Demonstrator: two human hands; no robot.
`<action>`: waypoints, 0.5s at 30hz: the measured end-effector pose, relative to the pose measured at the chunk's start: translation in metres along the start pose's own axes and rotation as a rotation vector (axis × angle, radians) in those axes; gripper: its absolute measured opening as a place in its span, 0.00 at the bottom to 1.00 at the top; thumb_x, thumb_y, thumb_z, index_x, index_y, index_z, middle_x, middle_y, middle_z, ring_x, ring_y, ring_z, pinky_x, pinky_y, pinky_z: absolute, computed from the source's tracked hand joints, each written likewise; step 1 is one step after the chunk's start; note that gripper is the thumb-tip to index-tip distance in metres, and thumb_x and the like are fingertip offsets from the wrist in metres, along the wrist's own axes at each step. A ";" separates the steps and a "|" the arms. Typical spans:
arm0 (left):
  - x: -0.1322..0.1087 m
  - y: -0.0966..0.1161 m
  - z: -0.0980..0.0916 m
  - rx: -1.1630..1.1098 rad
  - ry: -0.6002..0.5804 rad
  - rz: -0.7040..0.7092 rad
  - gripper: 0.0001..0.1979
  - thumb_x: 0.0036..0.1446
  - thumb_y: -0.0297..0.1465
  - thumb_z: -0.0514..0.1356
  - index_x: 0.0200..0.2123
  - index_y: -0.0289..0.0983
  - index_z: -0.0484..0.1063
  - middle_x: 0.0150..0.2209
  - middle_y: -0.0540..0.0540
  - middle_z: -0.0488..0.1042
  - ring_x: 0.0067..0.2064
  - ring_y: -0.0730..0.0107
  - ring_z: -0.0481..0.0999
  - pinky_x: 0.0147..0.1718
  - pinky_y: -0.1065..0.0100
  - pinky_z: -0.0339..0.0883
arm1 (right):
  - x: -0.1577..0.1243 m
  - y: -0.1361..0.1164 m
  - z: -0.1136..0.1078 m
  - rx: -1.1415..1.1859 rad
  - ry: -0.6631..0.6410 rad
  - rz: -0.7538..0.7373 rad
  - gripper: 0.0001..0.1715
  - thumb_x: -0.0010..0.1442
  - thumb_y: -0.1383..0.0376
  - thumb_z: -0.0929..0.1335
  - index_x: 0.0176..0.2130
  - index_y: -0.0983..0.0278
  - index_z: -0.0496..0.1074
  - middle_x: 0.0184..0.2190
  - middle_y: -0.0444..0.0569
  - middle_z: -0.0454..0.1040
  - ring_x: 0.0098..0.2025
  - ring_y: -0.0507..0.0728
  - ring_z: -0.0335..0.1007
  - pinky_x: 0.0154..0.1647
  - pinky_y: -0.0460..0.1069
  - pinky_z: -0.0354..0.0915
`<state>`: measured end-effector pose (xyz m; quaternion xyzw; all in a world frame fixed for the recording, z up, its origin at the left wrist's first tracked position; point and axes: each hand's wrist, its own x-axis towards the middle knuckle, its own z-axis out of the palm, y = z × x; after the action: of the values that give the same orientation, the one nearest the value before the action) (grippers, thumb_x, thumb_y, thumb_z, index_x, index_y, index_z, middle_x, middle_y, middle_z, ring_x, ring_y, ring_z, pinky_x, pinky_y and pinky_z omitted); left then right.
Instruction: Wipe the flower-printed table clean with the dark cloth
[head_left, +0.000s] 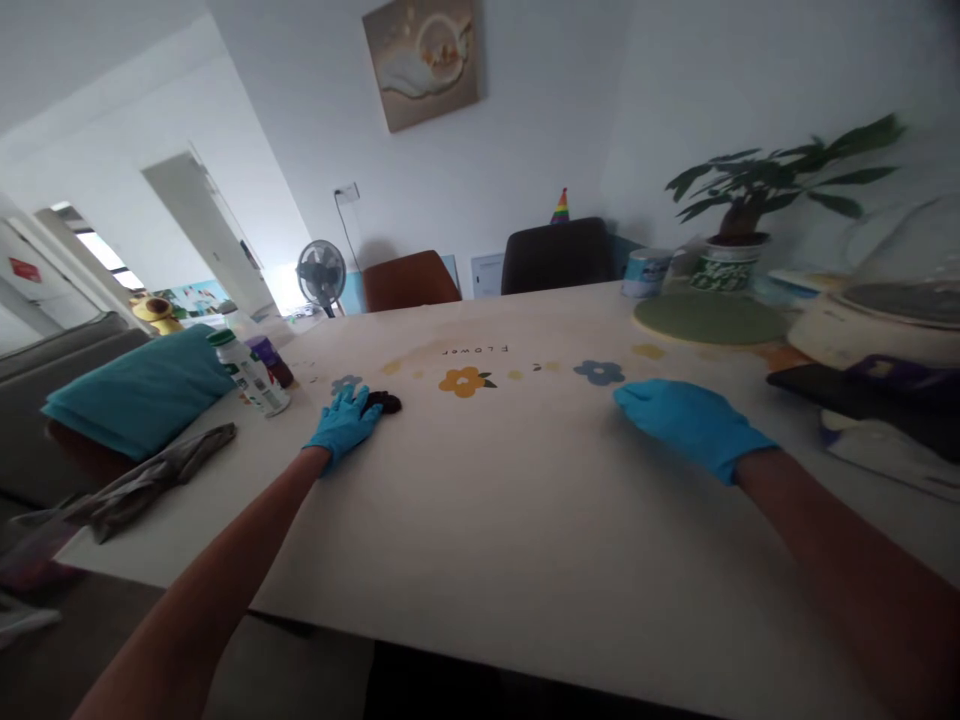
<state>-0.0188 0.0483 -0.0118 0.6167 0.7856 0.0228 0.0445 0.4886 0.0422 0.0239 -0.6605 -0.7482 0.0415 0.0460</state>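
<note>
My left hand (346, 425), in a blue glove, lies on the white table mat with its fingers spread. Beside its thumb is a small dark brown object (384, 402); its kind is unclear, and I cannot tell whether the hand touches it. My right hand (686, 420), also gloved in blue, is at the right side of the mat (495, 500). Its fingers are curled together and face away from me, so anything inside them is hidden. Between the hands the mat shows a printed yellow flower (463, 381), with a blue printed flower (598, 373) just beyond my right hand.
On the left stand a white bottle (251, 375) and a dark purple-labelled bottle (270, 360), near a crumpled grey cloth (161, 478). To the right are a green round placemat (709, 318), a potted plant (726, 265), a can (645, 274) and a dark flat object (862, 390).
</note>
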 end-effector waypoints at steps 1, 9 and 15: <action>0.010 -0.001 0.001 -0.010 0.012 -0.011 0.40 0.74 0.51 0.44 0.81 0.38 0.51 0.83 0.34 0.45 0.83 0.43 0.45 0.78 0.41 0.45 | -0.001 -0.001 -0.002 0.003 -0.004 0.033 0.30 0.73 0.62 0.59 0.60 0.66 0.83 0.63 0.59 0.81 0.63 0.70 0.80 0.67 0.62 0.73; 0.082 0.031 0.005 -0.058 0.107 -0.077 0.36 0.73 0.48 0.46 0.77 0.36 0.61 0.75 0.27 0.64 0.76 0.33 0.63 0.72 0.35 0.56 | -0.007 -0.001 -0.007 0.047 0.005 0.075 0.31 0.73 0.61 0.58 0.58 0.66 0.84 0.62 0.61 0.82 0.60 0.72 0.82 0.63 0.64 0.75; 0.120 0.051 0.007 -0.073 0.171 -0.186 0.32 0.75 0.41 0.44 0.76 0.38 0.62 0.75 0.26 0.64 0.75 0.36 0.64 0.69 0.37 0.61 | -0.008 0.001 -0.012 0.072 -0.008 0.131 0.32 0.73 0.60 0.58 0.62 0.68 0.81 0.65 0.63 0.79 0.64 0.73 0.79 0.66 0.65 0.73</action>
<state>0.0025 0.1769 -0.0190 0.5349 0.8390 0.0996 0.0020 0.4917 0.0339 0.0356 -0.7058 -0.7017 0.0737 0.0640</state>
